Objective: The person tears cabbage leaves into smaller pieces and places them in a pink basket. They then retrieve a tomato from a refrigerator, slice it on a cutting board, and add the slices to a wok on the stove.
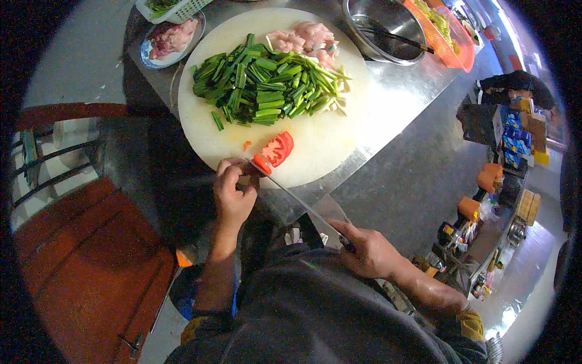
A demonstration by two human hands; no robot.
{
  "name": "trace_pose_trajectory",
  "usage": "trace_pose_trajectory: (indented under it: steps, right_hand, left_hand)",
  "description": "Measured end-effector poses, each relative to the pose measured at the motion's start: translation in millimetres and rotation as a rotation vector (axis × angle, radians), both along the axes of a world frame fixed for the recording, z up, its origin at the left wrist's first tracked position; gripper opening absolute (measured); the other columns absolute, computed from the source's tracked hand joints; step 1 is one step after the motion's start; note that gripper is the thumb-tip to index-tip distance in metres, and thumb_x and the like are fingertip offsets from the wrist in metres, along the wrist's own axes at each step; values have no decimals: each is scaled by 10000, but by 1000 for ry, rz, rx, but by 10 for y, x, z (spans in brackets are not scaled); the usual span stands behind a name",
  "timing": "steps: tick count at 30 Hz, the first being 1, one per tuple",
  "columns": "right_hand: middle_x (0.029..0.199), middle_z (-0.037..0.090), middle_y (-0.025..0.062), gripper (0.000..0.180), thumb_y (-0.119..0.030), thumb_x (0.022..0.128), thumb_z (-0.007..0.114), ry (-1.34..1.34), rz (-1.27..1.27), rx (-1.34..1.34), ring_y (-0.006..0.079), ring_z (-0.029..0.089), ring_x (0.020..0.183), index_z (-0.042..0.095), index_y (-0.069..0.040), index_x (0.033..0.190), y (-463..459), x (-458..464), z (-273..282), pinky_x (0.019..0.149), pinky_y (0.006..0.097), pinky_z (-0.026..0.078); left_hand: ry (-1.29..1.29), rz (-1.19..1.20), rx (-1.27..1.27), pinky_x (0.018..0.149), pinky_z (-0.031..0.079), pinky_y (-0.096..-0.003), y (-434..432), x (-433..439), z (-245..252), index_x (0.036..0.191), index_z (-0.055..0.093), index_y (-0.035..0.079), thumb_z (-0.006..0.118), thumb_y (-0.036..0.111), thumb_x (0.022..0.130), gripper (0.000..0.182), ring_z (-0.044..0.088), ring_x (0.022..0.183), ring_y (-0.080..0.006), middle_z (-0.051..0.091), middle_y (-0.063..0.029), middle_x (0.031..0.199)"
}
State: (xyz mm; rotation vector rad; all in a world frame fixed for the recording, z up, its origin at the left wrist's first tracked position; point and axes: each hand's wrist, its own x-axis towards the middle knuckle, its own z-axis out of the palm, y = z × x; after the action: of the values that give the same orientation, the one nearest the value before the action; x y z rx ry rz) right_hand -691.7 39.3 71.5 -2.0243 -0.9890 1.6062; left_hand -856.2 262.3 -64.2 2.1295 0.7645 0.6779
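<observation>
My right hand [370, 252] grips the dark handle of a wide-bladed kitchen knife [295, 195]. The blade slants up and left to the near edge of a round white cutting board [336, 159]. A cut tomato slice [262, 164] lies against the blade near its far end, beside a larger tomato piece [278, 149] with its cut face up. My left hand [235, 189] is curled at that end of the blade, next to the tomato; what its fingertips hold is hidden. Beyond lie a heap of cut green garlic chives or leeks [263, 88] and pale raw meat pieces [313, 38].
The board rests on a metal table [400, 95]. A plate of raw meat [173, 43] and a green plastic basket [175, 11] stand at upper left. A steel bowl with chopsticks [382, 32] and an orange basket [459, 50] are at upper right. A brown wooden door or panel [91, 264] stands left.
</observation>
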Motion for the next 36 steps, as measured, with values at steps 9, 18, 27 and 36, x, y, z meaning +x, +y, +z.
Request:
trace_pose_trajectory:
  steps: [9, 18, 27, 36]
  right_hand:
    - [1044, 635, 246, 567, -86, 817, 607, 85, -129, 147, 423, 618, 959, 419, -65, 1352, 240, -92, -388, 829, 468, 497]
    - [863, 647, 223, 591, -6, 803, 584, -12, -86, 191, 308, 662, 738, 421, -33, 1370, 264, -73, 343, 687, 381, 510]
    - [832, 633, 235, 576, -22, 800, 580, -34, -30, 88, 373, 649, 759, 425, -32, 1355, 272, -89, 417, 695, 411, 506]
    - [855, 625, 272, 587, -42, 795, 584, -20, -10, 75, 435, 633, 805, 406, -41, 1354, 335, -65, 461, 703, 464, 493]
  left_hand:
    - [-68, 37, 20, 770, 485, -372, -54, -19, -47, 929, 589, 27, 696, -42, 702, 260, 582, 870, -290, 582, -119, 940]
    - [-214, 65, -297, 800, 487, -330, -54, -14, -141, 903, 635, 43, 711, -16, 729, 198, 580, 909, -243, 596, -103, 945]
    - [-188, 152, -420, 743, 491, -327, -51, -3, -194, 867, 629, 33, 694, -52, 696, 201, 581, 843, -236, 589, -101, 900]
    - [-282, 278, -663, 773, 482, -355, -128, -56, -364, 841, 615, 14, 687, -43, 695, 172, 576, 881, -279, 582, -117, 924]
